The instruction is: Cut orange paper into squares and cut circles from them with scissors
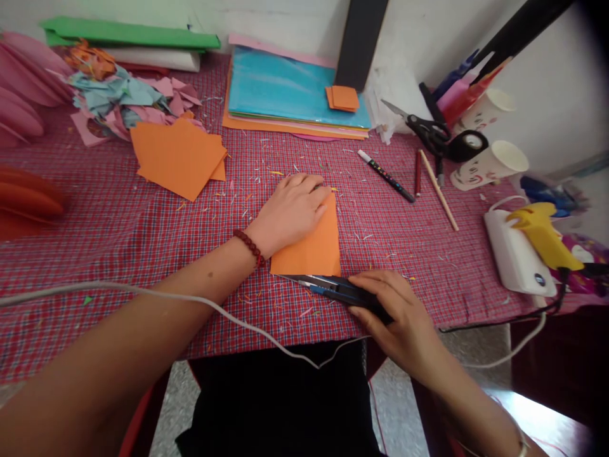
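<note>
A red-checked tablecloth (385,254) strewn with thin paper slivers covered the table, which ran back to a white wall (295,19); below its front edge I saw a speckled floor (178,406). On the cloth before me, near that front edge, lay the orange paper sheet (311,252), my left hand (295,209) flat across its upper left part, fingers extended and lying close together. My right hand (404,317) was closed around the handle of a black-and-blue utility knife (345,291), thumb on the near side and fingers on the far side, the blade lying along the sheet's near edge. The sheet's right edge stood free of my fingers for most of its length, and beyond it the cloth stretched to a marker pen (386,176) and a wooden stick (440,190). Farther right, a yellow glue gun (547,235) rested on a white box (516,254), well apart from the knife. To the left, orange paper pieces (178,155) sat well apart from the sheet, and a white cable (190,296) crossed over my left forearm and dipped past the table's front edge.
</note>
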A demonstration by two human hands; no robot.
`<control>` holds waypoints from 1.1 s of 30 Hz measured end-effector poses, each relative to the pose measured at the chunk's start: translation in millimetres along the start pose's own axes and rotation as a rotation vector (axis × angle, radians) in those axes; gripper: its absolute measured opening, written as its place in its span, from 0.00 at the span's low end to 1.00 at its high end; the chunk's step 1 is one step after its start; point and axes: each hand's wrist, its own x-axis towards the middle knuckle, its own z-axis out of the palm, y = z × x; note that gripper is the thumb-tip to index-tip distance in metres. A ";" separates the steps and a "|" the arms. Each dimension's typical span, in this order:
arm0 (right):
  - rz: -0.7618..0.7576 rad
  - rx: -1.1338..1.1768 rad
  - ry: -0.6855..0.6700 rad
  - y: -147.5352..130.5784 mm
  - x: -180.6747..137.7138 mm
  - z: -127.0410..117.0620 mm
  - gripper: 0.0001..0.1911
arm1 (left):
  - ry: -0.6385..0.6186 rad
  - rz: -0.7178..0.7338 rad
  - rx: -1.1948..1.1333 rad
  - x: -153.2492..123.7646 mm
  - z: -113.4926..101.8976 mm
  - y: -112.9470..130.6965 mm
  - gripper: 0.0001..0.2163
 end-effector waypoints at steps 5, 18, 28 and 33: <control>0.049 0.014 0.016 20.8 -26.0 -22.5 0.16 | -0.009 0.001 -0.007 -0.6 -0.3 -0.6 0.17; 0.177 -0.252 0.276 55.4 -21.1 -45.6 0.25 | -0.285 0.171 -0.140 -42.2 -50.7 11.0 0.26; -0.207 -0.092 -0.126 3.0 54.1 -17.0 0.30 | -0.256 0.122 -0.034 -69.6 -39.0 15.2 0.27; -0.259 -0.180 -0.180 5.5 68.8 -9.3 0.24 | -0.252 0.120 -0.051 -70.2 -41.7 18.5 0.31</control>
